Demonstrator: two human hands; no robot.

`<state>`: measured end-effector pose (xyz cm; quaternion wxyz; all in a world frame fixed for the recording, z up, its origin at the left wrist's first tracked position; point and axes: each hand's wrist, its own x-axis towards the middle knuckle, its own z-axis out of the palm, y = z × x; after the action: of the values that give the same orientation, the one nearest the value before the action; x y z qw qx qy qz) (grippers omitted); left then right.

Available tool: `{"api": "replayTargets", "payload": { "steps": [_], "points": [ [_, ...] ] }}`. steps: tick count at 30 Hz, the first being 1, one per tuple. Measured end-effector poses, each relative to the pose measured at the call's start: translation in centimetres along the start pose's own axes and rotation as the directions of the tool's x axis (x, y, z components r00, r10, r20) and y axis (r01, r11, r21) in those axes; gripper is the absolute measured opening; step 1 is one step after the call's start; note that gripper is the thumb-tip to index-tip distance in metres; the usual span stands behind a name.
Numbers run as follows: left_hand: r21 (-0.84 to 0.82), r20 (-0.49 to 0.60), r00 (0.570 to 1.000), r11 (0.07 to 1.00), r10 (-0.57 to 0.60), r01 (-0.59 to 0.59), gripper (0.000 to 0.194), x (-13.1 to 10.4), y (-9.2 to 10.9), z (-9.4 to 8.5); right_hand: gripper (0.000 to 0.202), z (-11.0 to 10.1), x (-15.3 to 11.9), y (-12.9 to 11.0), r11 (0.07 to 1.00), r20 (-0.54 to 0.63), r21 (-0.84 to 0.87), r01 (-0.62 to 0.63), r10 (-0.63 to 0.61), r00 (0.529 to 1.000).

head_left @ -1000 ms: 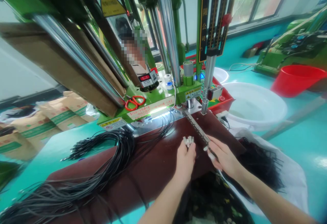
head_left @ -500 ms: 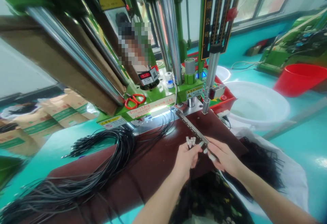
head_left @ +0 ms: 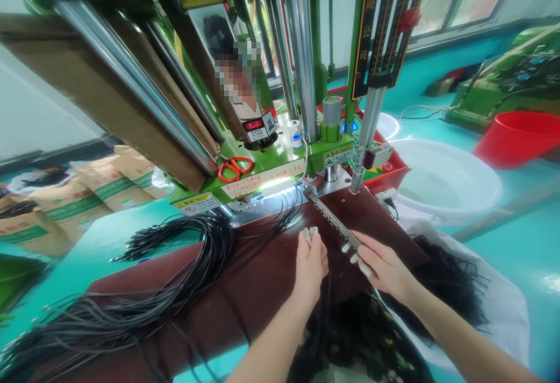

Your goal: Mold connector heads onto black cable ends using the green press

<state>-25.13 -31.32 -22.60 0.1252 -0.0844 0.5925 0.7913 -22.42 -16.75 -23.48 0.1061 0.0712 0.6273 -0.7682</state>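
Note:
My left hand is closed around several cables with silvery metal plug ends poking up past the fingers. Dark cable hangs below that hand. A long narrow metal bar with slots slants across the tabletop, its far end near the press. My right hand grips the near end of this bar, where small pale tabs stick out at the side. A gap separates the left hand from the bar. On the brown tabletop lies a large bundle of black cables, left of both hands.
A green press with steel columns stands ahead, red-handled scissors resting on it. To the right are a white tub, a red bucket and a white sack with black cables. Paper sacks stand at left.
My left hand has drawn away from the bar to the left, with the plug ends still in it. My right hand keeps its hold on the bar. The view has shifted slightly.

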Motion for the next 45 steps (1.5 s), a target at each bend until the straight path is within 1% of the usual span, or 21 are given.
{"api": "replayTargets", "payload": {
  "steps": [2, 5, 12, 14, 17, 19, 21, 24, 26, 28, 30, 35, 37, 39, 43, 45],
  "points": [
    [0.018, 0.025, 1.0, 1.0, -0.018, 0.017, 0.03, 0.0, 0.0, 0.0, 0.061, -0.2, 0.0, 0.0, 0.999, 0.004, 0.035, -0.041, 0.041, 0.999],
    [0.099, 0.067, 0.995, 0.993, -0.068, 0.061, 0.032, 0.0, -0.1, 0.0, 0.064, -0.4, 0.1, -0.2, 0.995, 0.048, 0.039, -0.096, 0.094, 0.994],
    [0.093, 0.064, 0.989, 0.988, -0.133, 0.127, 0.034, 0.1, 0.3, 0.0, 0.071, -0.6, 0.4, 0.0, 0.998, 0.062, -0.005, -0.07, 0.07, 0.996],
    [0.11, 0.05, 0.992, 0.988, -0.115, 0.109, 0.033, 0.1, 0.3, -0.1, 0.07, -0.6, 0.4, 0.0, 0.997, 0.081, -0.063, -0.055, 0.06, 0.995],
    [0.138, 0.046, 0.997, 0.989, -0.064, 0.057, 0.033, 0.2, -0.1, -0.5, 0.065, -0.6, 0.3, 0.1, 0.981, 0.118, -0.193, -0.008, 0.032, 0.993],
    [0.15, 0.061, 0.997, 0.988, -0.038, 0.028, 0.034, 0.2, -0.4, -0.8, 0.062, -0.5, 0.2, 0.1, 0.975, 0.129, -0.22, 0.005, 0.024, 0.991],
    [0.14, 0.049, 0.999, 0.99, -0.001, -0.006, 0.033, 0.3, -0.4, -1.0, 0.062, -0.4, 0.2, 0.1, 0.987, 0.108, -0.162, -0.015, 0.032, 0.994],
    [0.103, -0.019, 0.998, 0.993, 0.055, -0.053, 0.033, 0.5, 0.0, -1.3, 0.064, -0.2, 0.3, 0.1, 0.997, 0.043, -0.036, -0.068, 0.069, 0.997],
    [0.099, 0.006, 1.0, 0.995, 0.015, -0.016, 0.034, 0.6, 0.4, -1.5, 0.064, -0.3, 0.4, 0.1, 0.995, 0.02, -0.007, -0.1, 0.1, 0.995],
    [0.109, 0.08, 0.994, 0.992, -0.068, 0.059, 0.036, 0.7, 0.7, -1.6, 0.065, -0.3, 0.4, 0.1, 0.994, 0.019, -0.008, -0.111, 0.111, 0.994],
    [0.112, 0.128, 0.983, 0.986, -0.135, 0.121, 0.037, 0.7, 0.9, -1.6, 0.067, -0.4, 0.4, 0.1, 0.994, 0.033, -0.02, -0.111, 0.112, 0.993],
    [0.106, 0.167, 0.963, 0.975, -0.21, 0.195, 0.036, 0.7, 1.2, -1.7, 0.064, -0.6, 0.2, 0.0, 0.989, 0.077, -0.1, -0.113, 0.121, 0.99],
    [0.107, 0.172, 0.958, 0.971, -0.228, 0.212, 0.034, 0.8, 1.3, -1.9, 0.065, -0.7, 0.2, -0.1, 0.985, 0.12, -0.137, -0.103, 0.119, 0.986],
    [0.112, 0.17, 0.96, 0.972, -0.223, 0.206, 0.033, 0.9, 1.2, -2.0, 0.064, -0.7, 0.3, -0.1, 0.981, 0.147, -0.182, -0.066, 0.094, 0.985],
    [0.146, 0.147, 0.971, 0.975, -0.189, 0.168, 0.032, 1.0, 1.0, -2.2, 0.054, -0.6, 0.3, -0.3, 0.961, 0.138, -0.273, 0.05, -0.012, 0.99],
    [0.151, 0.154, 0.974, 0.978, -0.169, 0.146, 0.034, 1.0, 1.0, -2.3, 0.054, -0.4, 0.2, -0.3, 0.962, 0.145, -0.269, 0.038, 0.001, 0.989]
  ]
}}
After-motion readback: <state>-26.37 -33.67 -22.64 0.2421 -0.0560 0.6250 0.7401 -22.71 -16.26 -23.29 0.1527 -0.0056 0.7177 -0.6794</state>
